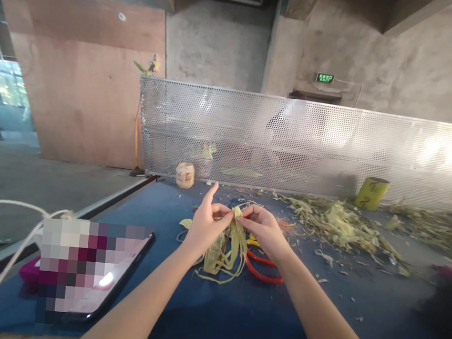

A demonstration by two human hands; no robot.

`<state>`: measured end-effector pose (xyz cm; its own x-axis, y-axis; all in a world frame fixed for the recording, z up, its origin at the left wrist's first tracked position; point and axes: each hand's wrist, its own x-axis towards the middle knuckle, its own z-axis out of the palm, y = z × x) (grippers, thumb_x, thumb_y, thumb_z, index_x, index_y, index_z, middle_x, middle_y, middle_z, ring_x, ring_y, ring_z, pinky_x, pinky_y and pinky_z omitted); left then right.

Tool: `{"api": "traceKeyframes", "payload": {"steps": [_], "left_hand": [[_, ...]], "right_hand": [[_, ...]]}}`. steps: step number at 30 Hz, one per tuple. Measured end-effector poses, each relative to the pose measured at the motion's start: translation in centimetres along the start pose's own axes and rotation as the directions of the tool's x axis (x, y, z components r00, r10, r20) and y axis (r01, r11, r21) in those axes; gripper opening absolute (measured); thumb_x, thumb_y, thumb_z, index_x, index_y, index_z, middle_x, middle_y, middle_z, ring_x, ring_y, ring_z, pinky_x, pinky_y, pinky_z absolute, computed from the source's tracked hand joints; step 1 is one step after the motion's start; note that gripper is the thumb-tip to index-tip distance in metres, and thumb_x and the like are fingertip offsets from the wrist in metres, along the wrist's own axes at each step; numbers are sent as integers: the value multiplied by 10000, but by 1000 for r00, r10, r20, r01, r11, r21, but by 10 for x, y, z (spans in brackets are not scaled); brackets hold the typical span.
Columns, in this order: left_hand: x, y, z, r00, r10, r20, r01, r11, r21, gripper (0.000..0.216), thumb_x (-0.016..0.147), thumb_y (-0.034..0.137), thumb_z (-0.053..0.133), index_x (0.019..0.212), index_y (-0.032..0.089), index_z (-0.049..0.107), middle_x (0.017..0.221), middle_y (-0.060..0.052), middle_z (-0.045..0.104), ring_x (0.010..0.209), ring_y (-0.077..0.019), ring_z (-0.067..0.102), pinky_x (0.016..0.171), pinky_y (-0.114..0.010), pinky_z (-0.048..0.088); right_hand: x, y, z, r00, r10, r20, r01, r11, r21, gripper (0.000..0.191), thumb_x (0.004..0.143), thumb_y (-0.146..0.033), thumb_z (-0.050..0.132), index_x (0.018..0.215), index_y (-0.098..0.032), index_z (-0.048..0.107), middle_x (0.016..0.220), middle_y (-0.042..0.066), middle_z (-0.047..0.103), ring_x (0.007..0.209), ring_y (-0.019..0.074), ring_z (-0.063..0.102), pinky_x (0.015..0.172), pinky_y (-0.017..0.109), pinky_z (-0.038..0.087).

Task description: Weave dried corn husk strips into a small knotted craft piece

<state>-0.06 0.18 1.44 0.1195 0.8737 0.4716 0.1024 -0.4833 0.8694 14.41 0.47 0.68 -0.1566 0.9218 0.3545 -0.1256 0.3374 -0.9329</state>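
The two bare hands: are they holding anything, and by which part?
The left hand and right hand pinch pale-green leaf strips by their bunched upper end.

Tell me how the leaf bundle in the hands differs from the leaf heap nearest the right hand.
The leaf bundle is pinched by the left hand and right hand; the leaf heap lies on the table. The bundle is smaller; the heap spreads wider. The bundle's strips hang; the heap's lie tangled. Both look pale green.
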Motion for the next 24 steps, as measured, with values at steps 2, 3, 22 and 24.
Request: {"api": "traceKeyframes", "payload": {"steps": [2,3,22,24], "left_hand": [[0,-1,0,998,60,7,-61,996,71,780,725,221,546,1374,198,113,743,-28,640,689,-149,583,633,-291,453],[-1,-1,-1,996,93,9,-93,990,110,778,723,207,542,1374,197,117,747,-30,646,688,-149,583,631,-288,453],[-1,-8,1,980,149,132,-180,947,265,738,723,124,461,1371,230,124,682,5,566,583,-115,487,537,-239,390],[0,-9,0,985,127,114,-152,954,259,746,712,115,471,1369,223,135,686,4,563,621,-123,507,558,-247,399]], "right_hand": [[0,0,0,1000,-3,-10,3,999,-38,252,584,-333,694,655,-161,525,641,-25,552,601,92,511,620,239,397],[0,0,0,1000,-9,-22,7,998,-56,255,579,-337,697,653,-161,528,639,-25,552,600,92,512,624,240,398],[0,1,3,989,-147,-20,142,979,-148,203,569,-304,680,579,-182,519,610,-15,539,600,119,518,604,270,433],[-1,0,4,987,-159,9,159,980,-122,189,573,-284,678,575,-182,519,623,-13,543,615,119,523,618,270,434]]}}
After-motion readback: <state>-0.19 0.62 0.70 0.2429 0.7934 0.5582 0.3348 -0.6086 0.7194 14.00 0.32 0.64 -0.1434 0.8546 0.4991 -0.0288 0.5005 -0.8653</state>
